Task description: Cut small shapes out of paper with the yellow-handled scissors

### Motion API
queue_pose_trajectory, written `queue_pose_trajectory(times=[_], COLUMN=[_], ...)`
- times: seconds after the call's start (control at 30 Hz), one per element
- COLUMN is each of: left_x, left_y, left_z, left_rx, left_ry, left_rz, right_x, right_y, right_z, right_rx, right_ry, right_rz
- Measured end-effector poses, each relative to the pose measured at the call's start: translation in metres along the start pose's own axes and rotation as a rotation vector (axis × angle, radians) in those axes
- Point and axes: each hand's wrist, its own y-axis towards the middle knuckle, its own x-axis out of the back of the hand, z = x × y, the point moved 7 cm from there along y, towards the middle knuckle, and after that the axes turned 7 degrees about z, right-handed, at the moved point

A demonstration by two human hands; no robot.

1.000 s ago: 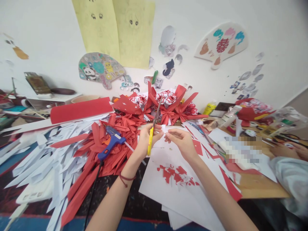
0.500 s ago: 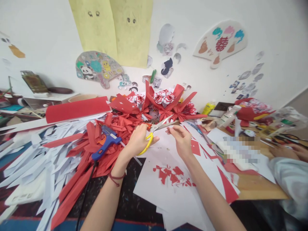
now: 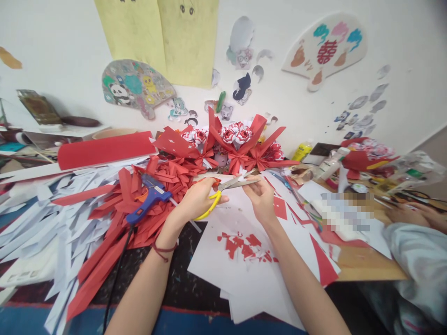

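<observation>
While the left hand [image 3: 196, 201] curls its fingers round the scissors [image 3: 228, 185], the right hand [image 3: 260, 193] pinches a white scrap [image 3: 242, 174] between the blades — fingertips together — above white sheets [image 3: 249, 284]. Red clippings [image 3: 233, 246] lie nearer; left, a glue gun [image 3: 149, 203] rests on red strips [image 3: 176, 174], bouquets [image 3: 239, 151] at the far side.

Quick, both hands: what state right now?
Left hand: closed on the yellow-handled scissors, which are open.
Right hand: closed at the fingertips, apparently pinching a small white paper piece by the scissors.
</observation>
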Motion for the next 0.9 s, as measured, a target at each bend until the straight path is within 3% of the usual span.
queue_pose_trajectory(times=[0.9], left_x=[0.0032], left_y=[-0.0025], left_z=[-0.0038], left_rx=[0.000], left_ry=[-0.012], left_rz=[0.018], right_x=[0.0017], right_y=[-0.0021], right_z=[-0.0017], right_rx=[0.015], right_ry=[-0.036], right_rz=[0.063])
